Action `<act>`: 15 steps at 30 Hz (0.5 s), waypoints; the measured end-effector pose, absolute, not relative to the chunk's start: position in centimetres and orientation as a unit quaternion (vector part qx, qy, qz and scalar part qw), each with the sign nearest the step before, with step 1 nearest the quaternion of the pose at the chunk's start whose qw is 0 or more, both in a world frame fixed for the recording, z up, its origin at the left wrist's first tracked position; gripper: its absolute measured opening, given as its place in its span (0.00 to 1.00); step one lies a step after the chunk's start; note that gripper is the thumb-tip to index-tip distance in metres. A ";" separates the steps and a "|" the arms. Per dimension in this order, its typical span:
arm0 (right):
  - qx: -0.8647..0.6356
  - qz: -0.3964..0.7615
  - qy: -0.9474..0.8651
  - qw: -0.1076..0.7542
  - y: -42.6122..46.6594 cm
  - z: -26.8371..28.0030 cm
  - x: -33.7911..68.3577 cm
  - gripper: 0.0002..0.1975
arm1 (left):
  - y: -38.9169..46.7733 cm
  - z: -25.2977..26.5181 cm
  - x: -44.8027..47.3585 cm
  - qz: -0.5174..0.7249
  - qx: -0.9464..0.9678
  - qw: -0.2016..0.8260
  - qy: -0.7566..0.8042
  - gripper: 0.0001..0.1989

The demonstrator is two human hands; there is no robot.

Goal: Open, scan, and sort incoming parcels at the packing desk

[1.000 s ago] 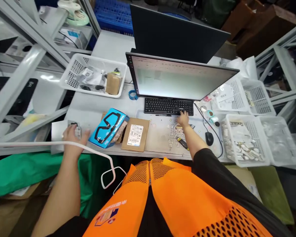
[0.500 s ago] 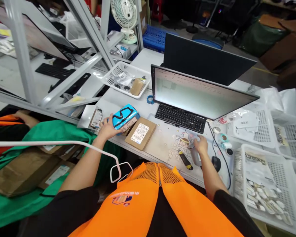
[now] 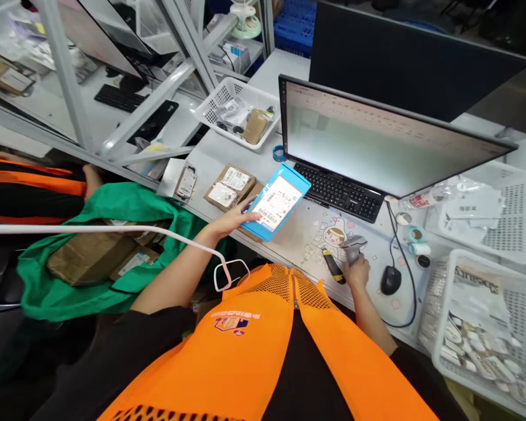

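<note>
My left hand (image 3: 236, 217) grips a blue box (image 3: 268, 233) by its near left edge, with a white shipping label (image 3: 277, 202) facing up. The box is held tilted over the desk, partly covering a brown cardboard box beneath it. Beside it lies another brown package (image 3: 230, 186) with white labels. My right hand (image 3: 357, 271) is closed around the handle of a grey barcode scanner (image 3: 353, 248). To the scanner's left a black and yellow utility knife (image 3: 333, 266) rests on the printed desk mat (image 3: 298, 248).
A monitor (image 3: 377, 140) and keyboard (image 3: 339, 193) stand behind. A mouse (image 3: 390, 280) with its cable lies right of the scanner. White baskets (image 3: 442, 351) line the right side; another basket (image 3: 241, 140) sits at the back left. A white cable (image 3: 179, 238) crosses in front of my left arm.
My left hand has lifted the blue box rightward and turned it so its label shows. My right hand has picked up the scanner from the mat. The view has shifted downward.
</note>
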State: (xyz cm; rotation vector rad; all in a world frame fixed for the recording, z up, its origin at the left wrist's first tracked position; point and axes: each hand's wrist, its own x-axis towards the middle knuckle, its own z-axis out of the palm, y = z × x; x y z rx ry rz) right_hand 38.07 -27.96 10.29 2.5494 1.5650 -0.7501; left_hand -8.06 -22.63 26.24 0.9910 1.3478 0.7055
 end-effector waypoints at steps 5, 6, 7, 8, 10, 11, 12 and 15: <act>0.833 -0.272 0.482 0.015 -26.4 12.1 38.1 0.31 | -22.1 23.5 -3.4 0.187 0.426 0.662 0.587 0.61; 0.829 -0.286 0.481 0.013 -26.2 12.9 38.6 0.28 | -22.0 22.8 -2.9 0.162 0.415 0.678 0.585 0.61; 0.819 -0.305 0.486 0.010 -26.0 14.0 39.2 0.26 | -22.1 22.1 -2.4 0.144 0.403 0.694 0.579 0.60; 0.801 -0.330 0.500 0.003 -26.0 15.3 39.7 0.24 | -22.1 21.5 -2.0 0.134 0.394 0.706 0.572 0.60; 0.736 -0.390 0.553 -0.025 -26.2 18.5 40.4 0.21 | -22.1 20.3 -1.3 0.129 0.389 0.718 0.563 0.59; 0.693 -0.418 0.586 -0.041 -26.4 20.3 40.4 0.20 | -22.1 19.8 -1.0 0.126 0.392 0.718 0.561 0.59; 0.650 -0.441 0.617 -0.052 -26.5 22.0 40.1 0.20 | -22.1 19.3 -0.7 0.122 0.397 0.714 0.564 0.59; 0.562 -0.469 0.679 -0.052 -26.9 26.3 37.7 0.18 | -21.9 18.6 0.1 0.104 0.405 0.709 0.568 0.57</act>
